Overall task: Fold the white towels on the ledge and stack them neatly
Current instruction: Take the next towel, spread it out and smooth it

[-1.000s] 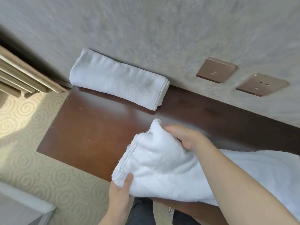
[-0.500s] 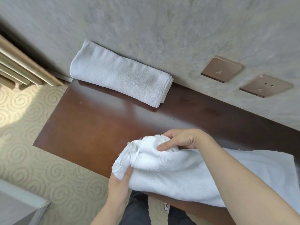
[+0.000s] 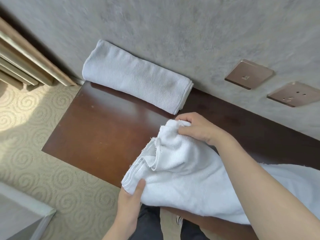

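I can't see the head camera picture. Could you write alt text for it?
A person's left hand and right hand each grip a corner of a half-folded white towel over a dark wooden ledge. A second, folded towel lies at the back against a grey wall, beside two bronze wall plates.

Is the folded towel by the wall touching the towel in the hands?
No, bare ledge shows between the folded towel and the held towel.
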A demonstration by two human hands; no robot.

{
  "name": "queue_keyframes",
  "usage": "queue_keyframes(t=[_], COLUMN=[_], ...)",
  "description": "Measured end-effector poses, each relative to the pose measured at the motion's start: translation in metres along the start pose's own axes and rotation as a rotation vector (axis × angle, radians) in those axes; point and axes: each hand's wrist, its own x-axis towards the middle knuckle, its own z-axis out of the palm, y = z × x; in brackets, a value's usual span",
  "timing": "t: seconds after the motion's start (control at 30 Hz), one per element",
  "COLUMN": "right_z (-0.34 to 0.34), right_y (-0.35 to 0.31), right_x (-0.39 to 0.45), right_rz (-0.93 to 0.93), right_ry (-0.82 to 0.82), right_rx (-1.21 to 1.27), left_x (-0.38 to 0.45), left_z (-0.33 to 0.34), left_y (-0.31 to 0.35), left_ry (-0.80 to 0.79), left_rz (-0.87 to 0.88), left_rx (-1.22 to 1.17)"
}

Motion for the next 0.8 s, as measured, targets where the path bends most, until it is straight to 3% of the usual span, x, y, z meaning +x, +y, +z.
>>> queue_keyframes(t=[0.07,0.13,0.2,0.27,0.37,0.6,0.8], right_z=[0.011,0.022,0.03,0.036,0.043,0.051,0.038], right_y=[-0.002,0.003,0.015,0.029,0.05,0.057,0.054], right_x=[0.006,0.012,0.012,0.007,-0.002,-0.008,-0.004], right_rz=[-0.084,-0.15,-0.122,-0.032,0.105,0.033,0.199], right_ry=[0.142,0.331,0.426,0.456,0.348,0.333,0.619], right_rx=[-0.117,-0.403,-0.5,-0.447,-0.478,-0.432,-0.153], left_x=[-0.003,-0.006,-0.007,-0.006,0.0,0.007,0.004], left_z=[-0.005,-0.011,-0.016,-0.02,-0.021,-0.026,-0.027], left_y=[-0.003,-0.007,-0.008,-0.008,-0.007,0.003,0.0], left_ry=[0.006,0.049,0.081,0.085,0.048,0.061,0.088], left_rz=[-0.015,-0.026,-0.049,-0.052,-0.046,-0.045,-0.047], left_rx=[-0.019,-0.041,-0.04,-0.036,-0.016,0.071,0.044])
